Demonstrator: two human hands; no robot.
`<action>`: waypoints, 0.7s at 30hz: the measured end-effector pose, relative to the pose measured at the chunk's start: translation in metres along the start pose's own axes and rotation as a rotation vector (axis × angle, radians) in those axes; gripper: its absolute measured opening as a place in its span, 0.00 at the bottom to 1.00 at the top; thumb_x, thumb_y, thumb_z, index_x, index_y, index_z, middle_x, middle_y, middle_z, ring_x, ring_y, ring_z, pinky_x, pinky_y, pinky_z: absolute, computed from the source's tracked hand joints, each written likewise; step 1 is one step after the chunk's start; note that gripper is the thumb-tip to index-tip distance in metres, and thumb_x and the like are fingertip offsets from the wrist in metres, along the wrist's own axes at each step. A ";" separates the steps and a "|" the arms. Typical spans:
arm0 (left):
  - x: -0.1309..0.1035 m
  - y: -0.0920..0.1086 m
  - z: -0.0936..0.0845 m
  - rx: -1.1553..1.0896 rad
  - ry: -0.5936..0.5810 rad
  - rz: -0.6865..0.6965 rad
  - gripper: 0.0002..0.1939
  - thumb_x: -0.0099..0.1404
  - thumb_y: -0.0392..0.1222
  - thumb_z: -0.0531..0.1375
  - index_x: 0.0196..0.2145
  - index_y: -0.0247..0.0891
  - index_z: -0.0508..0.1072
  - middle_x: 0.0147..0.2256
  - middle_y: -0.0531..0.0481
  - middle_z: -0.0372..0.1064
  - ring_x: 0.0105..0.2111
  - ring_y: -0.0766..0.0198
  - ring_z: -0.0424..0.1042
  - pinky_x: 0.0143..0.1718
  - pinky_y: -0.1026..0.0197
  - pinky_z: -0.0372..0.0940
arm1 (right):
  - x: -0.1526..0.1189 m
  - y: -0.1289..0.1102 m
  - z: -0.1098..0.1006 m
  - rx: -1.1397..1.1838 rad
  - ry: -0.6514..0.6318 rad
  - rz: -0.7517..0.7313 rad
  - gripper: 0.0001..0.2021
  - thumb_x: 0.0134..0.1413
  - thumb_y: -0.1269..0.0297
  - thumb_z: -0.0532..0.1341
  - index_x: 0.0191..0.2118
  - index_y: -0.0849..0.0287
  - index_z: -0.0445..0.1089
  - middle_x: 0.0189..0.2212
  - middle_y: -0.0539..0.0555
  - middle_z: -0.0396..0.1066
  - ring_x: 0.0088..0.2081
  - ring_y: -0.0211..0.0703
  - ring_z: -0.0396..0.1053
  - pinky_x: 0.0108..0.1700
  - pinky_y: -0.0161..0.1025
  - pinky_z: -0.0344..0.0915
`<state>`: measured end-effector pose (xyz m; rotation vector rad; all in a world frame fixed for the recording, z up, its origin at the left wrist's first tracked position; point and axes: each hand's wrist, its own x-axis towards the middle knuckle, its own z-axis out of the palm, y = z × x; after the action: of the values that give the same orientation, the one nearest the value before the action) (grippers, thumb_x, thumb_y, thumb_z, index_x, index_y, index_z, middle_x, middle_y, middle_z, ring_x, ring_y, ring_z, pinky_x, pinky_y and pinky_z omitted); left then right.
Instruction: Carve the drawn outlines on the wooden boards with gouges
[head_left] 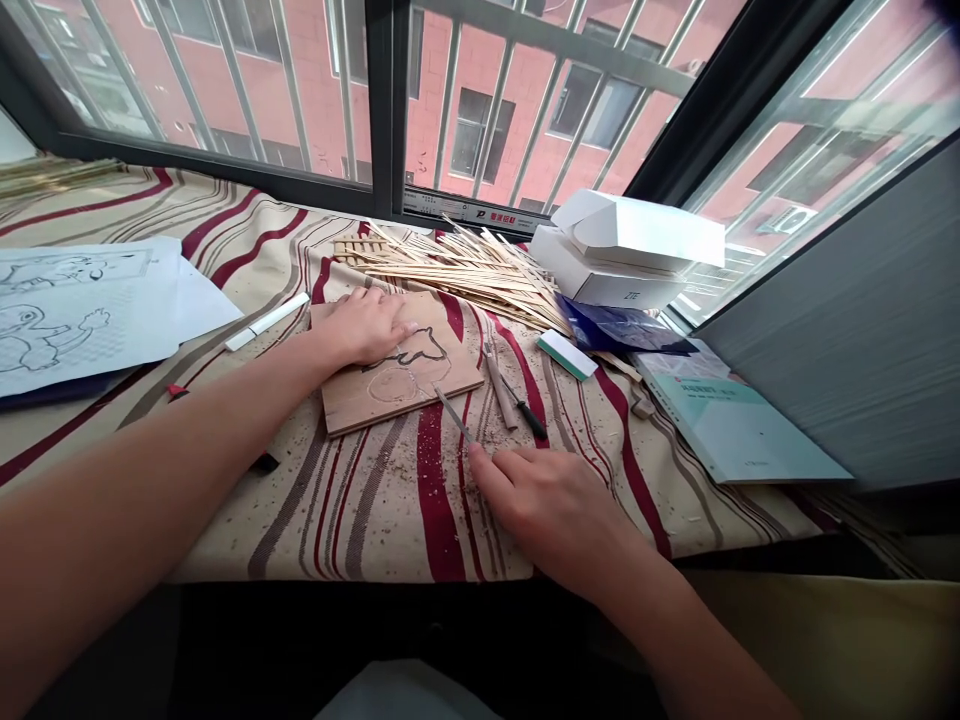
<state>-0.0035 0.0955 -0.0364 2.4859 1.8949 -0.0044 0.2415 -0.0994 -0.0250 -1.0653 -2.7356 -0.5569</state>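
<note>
A small wooden board (375, 385) with a dark carved figure lies on the striped cloth (360, 500). My left hand (367, 325) rests flat on the board's upper left part, fingers together over the carving. My right hand (551, 495) lies on the cloth in front of the board, fingers closing on the handle end of a thin metal carving tool (452, 412) whose blade points toward the board's right edge. Two more carving tools (514, 392) lie just right of the board. Wood shavings are scattered over the cloth around both hands.
A heap of thin wooden sticks (465, 270) lies behind the board. White boxes (626, 250) stand at the back right, a green eraser block (566, 353) and a booklet (731, 420) to the right. Drawing sheets (75, 310) and a white pen (266, 321) lie left. Barred windows run behind.
</note>
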 end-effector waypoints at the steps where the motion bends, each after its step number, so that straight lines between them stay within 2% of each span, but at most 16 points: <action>1: 0.000 0.000 0.000 0.004 0.001 0.001 0.37 0.74 0.61 0.41 0.70 0.34 0.57 0.67 0.31 0.57 0.68 0.40 0.56 0.67 0.44 0.53 | 0.001 0.000 -0.001 -0.005 -0.009 0.010 0.16 0.57 0.78 0.62 0.51 0.66 0.76 0.26 0.50 0.73 0.25 0.45 0.71 0.25 0.43 0.51; 21: -0.001 0.002 -0.002 0.027 -0.023 0.010 0.37 0.75 0.61 0.40 0.70 0.34 0.56 0.67 0.30 0.58 0.67 0.39 0.57 0.66 0.42 0.54 | 0.001 0.000 -0.004 0.020 -0.039 0.005 0.16 0.57 0.76 0.63 0.52 0.66 0.74 0.27 0.49 0.73 0.26 0.42 0.69 0.27 0.43 0.48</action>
<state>-0.0020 0.0937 -0.0349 2.5010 1.8867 -0.0597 0.2411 -0.0999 -0.0214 -1.0902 -2.7650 -0.5127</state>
